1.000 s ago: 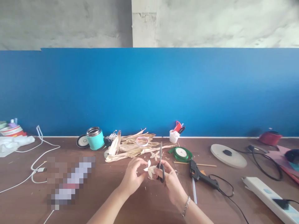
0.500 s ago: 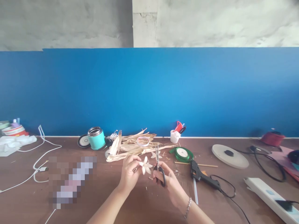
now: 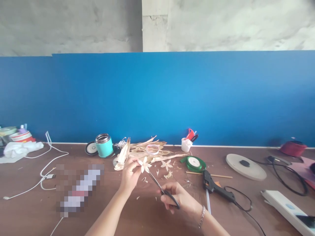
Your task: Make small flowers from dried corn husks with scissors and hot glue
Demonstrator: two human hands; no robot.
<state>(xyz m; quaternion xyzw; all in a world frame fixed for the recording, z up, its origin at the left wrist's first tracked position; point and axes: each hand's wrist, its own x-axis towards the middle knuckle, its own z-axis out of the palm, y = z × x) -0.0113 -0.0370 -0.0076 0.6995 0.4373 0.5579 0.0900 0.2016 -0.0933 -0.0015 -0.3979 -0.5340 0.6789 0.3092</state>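
My left hand [image 3: 130, 174] pinches a small pale flower cut from dried husk [image 3: 144, 165], held just above the brown table [image 3: 103, 209]. My right hand [image 3: 177, 197] grips black-handled scissors [image 3: 161, 189]; their blades slant up to the left and their tips reach the flower. Small pale scraps [image 3: 168, 174] lie on the table between and beyond my hands. A second small husk flower [image 3: 166, 164] lies just past them.
A pile of dried husk strips [image 3: 147, 152] lies behind my hands, with a teal jar [image 3: 103, 145] to its left. A green ribbon roll [image 3: 194, 162], black glue gun [image 3: 216, 187], white power strip [image 3: 285, 208], round white disc [image 3: 246, 163] and cables sit to the right. White cables trail at left.
My right hand dropped back toward me and tilted the scissors from upright to slanting left. My left hand lifted the flower up and to the left. More scraps lie on the table.
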